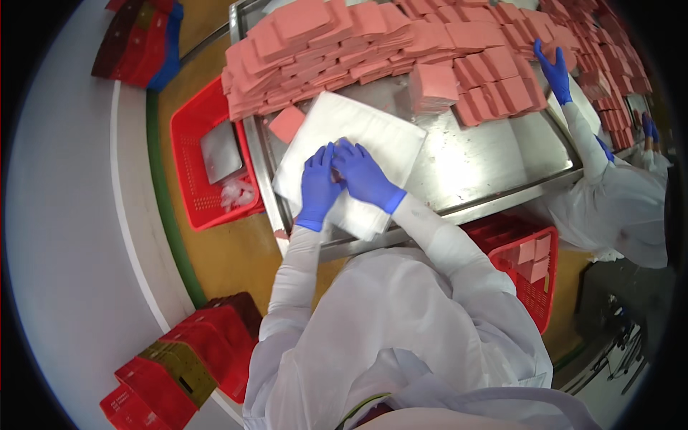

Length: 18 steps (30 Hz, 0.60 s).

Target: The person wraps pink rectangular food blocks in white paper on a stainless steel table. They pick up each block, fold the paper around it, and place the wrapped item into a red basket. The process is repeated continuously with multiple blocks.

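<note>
Both my hands wear blue gloves and meet over a stack of white sheets (371,126), paper or thin plastic. My left hand (318,183) and my right hand (361,169) curve around a small pinkish item (336,175). The fingers cover most of it, so its exact kind cannot be made out. The sheets lie askew on a stainless steel table (473,161), one corner reaching over its front rim. Just left of the sheets rests a loose pink slice (287,124), seemingly processed meat. To the right of the sheets stands a square stack of pink slices (433,88).
Piled pink slices (333,40) line the table's back. A red basket (209,215) at the left holds a metal plate (221,152) and crumpled plastic (237,193). Another red basket (545,301) holds pink stacks. A co-worker's gloved hand (556,72) reaches over the table at right.
</note>
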{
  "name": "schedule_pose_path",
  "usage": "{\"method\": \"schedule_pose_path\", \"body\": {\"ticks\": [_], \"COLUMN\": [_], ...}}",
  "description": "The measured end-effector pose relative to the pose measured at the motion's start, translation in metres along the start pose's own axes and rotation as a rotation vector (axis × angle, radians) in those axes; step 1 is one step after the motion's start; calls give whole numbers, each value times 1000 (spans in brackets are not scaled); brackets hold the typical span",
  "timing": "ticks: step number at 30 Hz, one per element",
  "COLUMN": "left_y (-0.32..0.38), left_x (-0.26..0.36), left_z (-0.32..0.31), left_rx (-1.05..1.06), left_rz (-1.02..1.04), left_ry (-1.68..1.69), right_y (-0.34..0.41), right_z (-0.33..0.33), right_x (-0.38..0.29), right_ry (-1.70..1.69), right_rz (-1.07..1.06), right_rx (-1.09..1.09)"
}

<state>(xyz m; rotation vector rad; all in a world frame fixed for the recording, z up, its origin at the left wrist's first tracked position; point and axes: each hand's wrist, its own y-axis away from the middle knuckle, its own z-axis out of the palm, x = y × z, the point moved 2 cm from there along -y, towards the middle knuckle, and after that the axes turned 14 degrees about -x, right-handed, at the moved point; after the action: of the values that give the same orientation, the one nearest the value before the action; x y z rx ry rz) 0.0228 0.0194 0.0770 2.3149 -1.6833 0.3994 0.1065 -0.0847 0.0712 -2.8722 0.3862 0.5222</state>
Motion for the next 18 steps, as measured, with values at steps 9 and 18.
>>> {"method": "schedule_pose_path", "body": {"ticks": [9,18], "left_y": [-21,34], "left_x": [-150,-84], "left_z": [-2,11], "left_rx": [-127,-13], "left_rz": [-382,-494], "left_ry": [477,51], "right_y": [11,-44], "right_z": [-113,-153], "right_x": [145,179], "right_ry": [-614,153], "right_rz": [514,465], "right_rx": [652,687]}}
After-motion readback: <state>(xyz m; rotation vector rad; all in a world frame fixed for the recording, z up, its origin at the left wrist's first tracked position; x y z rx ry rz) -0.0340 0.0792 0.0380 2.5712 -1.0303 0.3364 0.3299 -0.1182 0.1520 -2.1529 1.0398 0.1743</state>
